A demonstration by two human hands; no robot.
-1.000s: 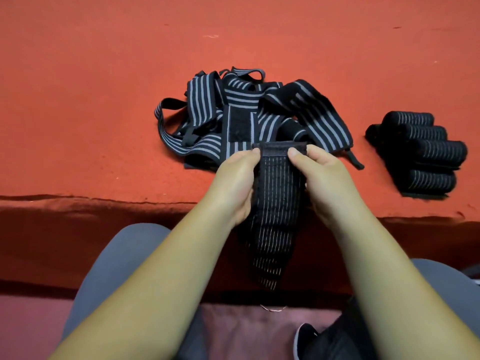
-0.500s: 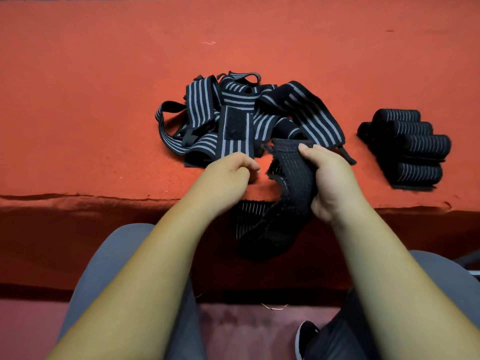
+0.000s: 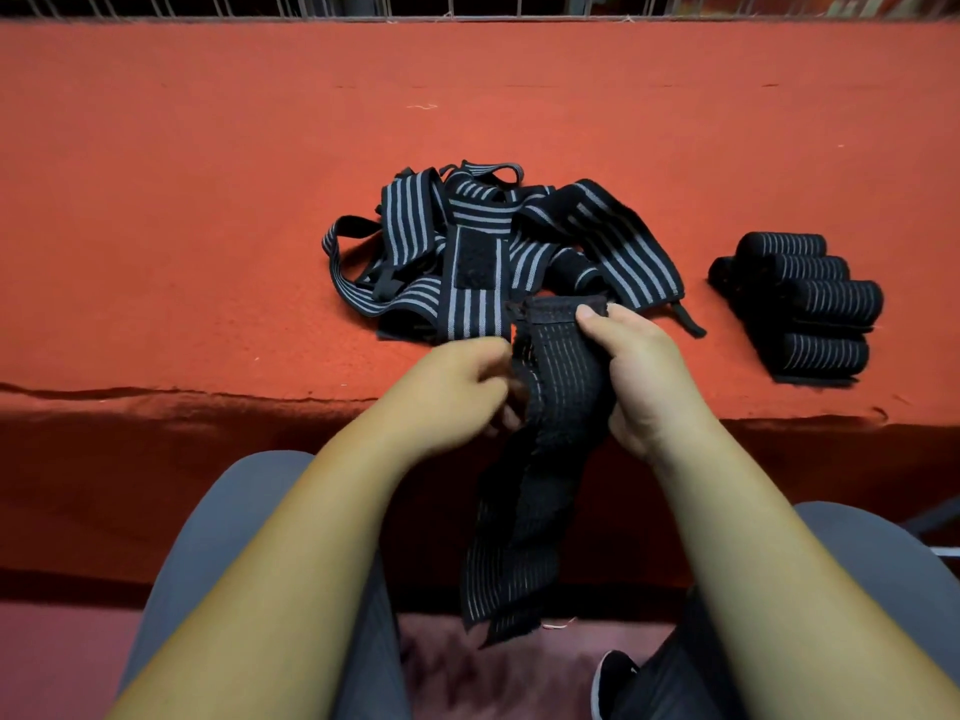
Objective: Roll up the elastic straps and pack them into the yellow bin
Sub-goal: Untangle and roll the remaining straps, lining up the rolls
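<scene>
While my right hand (image 3: 644,376) grips the top end of the black ribbed elastic strap (image 3: 561,366) at frame centre, left hand (image 3: 452,392) curls beside it, blurred, hold unclear. Rolling seemingly not begun; next: tuck that end tight.

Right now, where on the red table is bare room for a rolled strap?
Bare: the table left of the loose strap pile, and the far strip between pile and wire grid. Narrow gap between pile and rolled straps. Crowded: near edge, around the right hand holding a strap.
</scene>
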